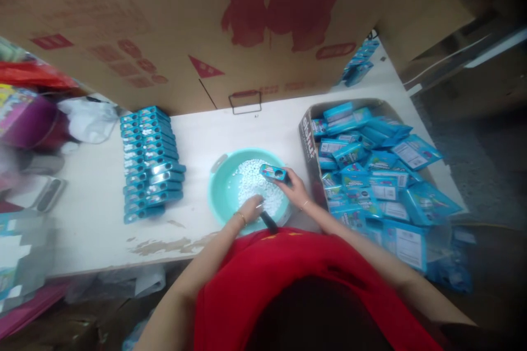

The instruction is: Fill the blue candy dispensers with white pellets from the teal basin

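Note:
A turquoise plastic basin stands in front of me, holding many small white pellets. Over its right side, my right hand grips a small blue box with a dark round hole in its face. My left hand is down at the pellets, fingers curled together; what lies between them is too blurred to make out. Close beside those fingers, a dark handle-like strip leans at the basin's near rim.
Stacked blue boxes form two columns on the left of the white table. At right, an open carton is heaped with blue packets. A large cardboard box walls off the back. A bent wire frame lies before it.

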### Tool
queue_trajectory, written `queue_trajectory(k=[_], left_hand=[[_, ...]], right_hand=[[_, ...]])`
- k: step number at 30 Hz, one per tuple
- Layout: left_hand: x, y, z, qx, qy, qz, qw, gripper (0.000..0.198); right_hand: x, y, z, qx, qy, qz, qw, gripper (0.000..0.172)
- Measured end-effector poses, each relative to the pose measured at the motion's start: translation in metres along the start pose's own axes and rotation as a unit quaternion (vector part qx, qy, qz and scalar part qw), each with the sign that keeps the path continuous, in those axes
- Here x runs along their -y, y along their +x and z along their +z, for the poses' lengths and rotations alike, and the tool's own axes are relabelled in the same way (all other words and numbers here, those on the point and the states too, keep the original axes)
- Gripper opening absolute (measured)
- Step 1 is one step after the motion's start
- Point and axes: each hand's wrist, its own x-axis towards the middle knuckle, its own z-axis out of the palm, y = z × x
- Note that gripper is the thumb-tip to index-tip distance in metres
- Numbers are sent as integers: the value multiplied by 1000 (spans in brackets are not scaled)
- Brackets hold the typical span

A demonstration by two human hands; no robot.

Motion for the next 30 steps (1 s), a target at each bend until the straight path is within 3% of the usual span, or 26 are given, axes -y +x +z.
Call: queue_trajectory(k=[3,8,12,15,20,24,28,30], left_hand=[[1,-11,-12,-8,-20,5,1000,15],[-4,-51,-64,-42,-70,28,996,25],[-31,-72,-111,-60,-51,38,996,24],[-59,-71,-135,-50,36,28,998,20],[-110,-62,-139,11,250,-37,967,16],[-138,-67,-137,14,355,-75,932,27],[-133,-77,-150,-15,302,-58,952,16],[-121,-78,-151,-42,236,-30,970,23]], right_hand=[[0,1,-1,3,3,1,1000,41],[-6,1,2,10,-20,-16,1000,41],[-9,-2,7,61,-53,-68,994,37],[-9,-7,12,99,-80,-112,986,40],[-10,-13,19,117,-109,-149,976,44],[-10,-14,21,126,-107,-150,975,42],[-8,-15,18,131,-70,-137,979,39],[-5,-18,20,140,-37,-128,981,38]])
